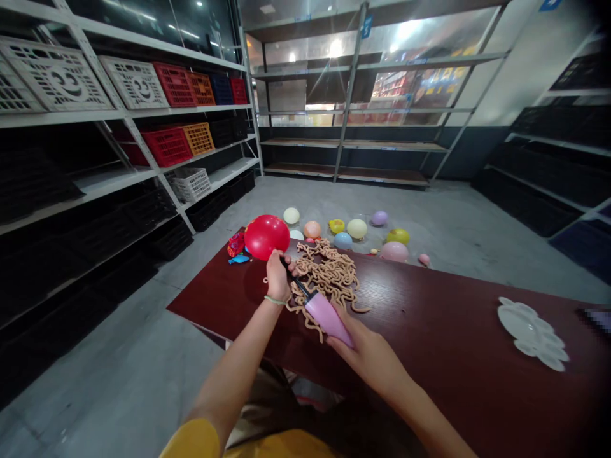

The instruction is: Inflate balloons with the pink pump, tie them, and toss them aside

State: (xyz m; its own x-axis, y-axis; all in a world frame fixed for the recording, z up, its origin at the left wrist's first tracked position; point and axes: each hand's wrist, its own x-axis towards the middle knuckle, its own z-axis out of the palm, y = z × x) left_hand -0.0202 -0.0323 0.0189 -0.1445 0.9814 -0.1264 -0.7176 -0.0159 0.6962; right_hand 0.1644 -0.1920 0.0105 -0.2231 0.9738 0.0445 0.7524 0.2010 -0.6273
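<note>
My left hand (277, 278) pinches the neck of an inflated red balloon (266, 236) where it meets the black nozzle of a pink hand pump (326, 316). My right hand (368, 353) is wrapped round the rear end of that pump, which slants over the dark red table (453, 356). Under and beyond the pump lies a tangled pile of long tan uninflated balloons (329, 275). A few flat coloured balloons (236, 246) rest at the table's far left corner.
Several small inflated balloons (356, 228) lie scattered on the grey floor beyond the table. A white flower-shaped palette (531, 333) sits on the table at the right. Metal shelving with plastic crates (168, 145) lines the left wall; more shelves stand behind and right.
</note>
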